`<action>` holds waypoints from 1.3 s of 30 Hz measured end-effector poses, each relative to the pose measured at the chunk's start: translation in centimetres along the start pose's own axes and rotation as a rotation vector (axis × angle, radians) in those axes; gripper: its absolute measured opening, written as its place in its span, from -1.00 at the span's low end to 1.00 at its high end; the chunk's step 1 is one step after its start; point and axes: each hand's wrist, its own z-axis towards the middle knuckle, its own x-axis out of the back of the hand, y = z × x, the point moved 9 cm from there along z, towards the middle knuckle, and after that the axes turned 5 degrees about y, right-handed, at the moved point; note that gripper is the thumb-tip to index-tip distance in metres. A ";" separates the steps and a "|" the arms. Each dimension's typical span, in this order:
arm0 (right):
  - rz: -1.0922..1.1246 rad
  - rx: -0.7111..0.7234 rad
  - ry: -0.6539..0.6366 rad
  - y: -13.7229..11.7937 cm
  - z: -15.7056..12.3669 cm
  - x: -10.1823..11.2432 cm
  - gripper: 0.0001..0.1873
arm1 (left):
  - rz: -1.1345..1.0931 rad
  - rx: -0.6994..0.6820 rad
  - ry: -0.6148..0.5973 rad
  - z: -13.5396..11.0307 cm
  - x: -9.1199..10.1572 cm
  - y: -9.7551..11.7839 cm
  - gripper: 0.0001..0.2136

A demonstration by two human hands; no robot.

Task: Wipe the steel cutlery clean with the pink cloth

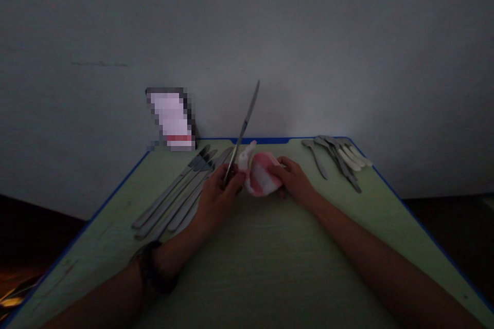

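Note:
My left hand (216,200) is closed round the handle of a table knife (244,128), whose blade points up and away from me. Beside it my right hand (295,179) grips a bunched pink and white cloth (258,172) that touches the lower part of the knife. Both hands rest low over a green table (270,267) with a blue edge.
Several knives (175,195) lie in a row left of my left hand. A small pile of cutlery (337,157) lies at the far right of the table. A blurred-out upright object (172,119) leans against the grey wall at the back left. The room is dim.

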 end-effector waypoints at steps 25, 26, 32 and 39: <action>0.741 -0.038 0.095 0.7 1.7 1.3 -0.76 | -0.063 0.029 -0.241 -0.7 -2.8 -1.2 -0.75; 0.770 -0.062 0.074 0.6 1.7 1.2 -0.76 | -0.044 0.031 -0.239 -0.6 -2.8 -1.2 -0.76; 0.876 -0.211 -0.124 0.3 0.5 0.2 -0.68 | 0.138 0.067 -0.359 -0.9 -3.6 -1.2 -0.70; 0.684 -0.090 -0.196 0.2 0.4 -0.9 -0.84 | 0.262 -0.008 -0.326 -0.8 -3.2 -0.4 -0.69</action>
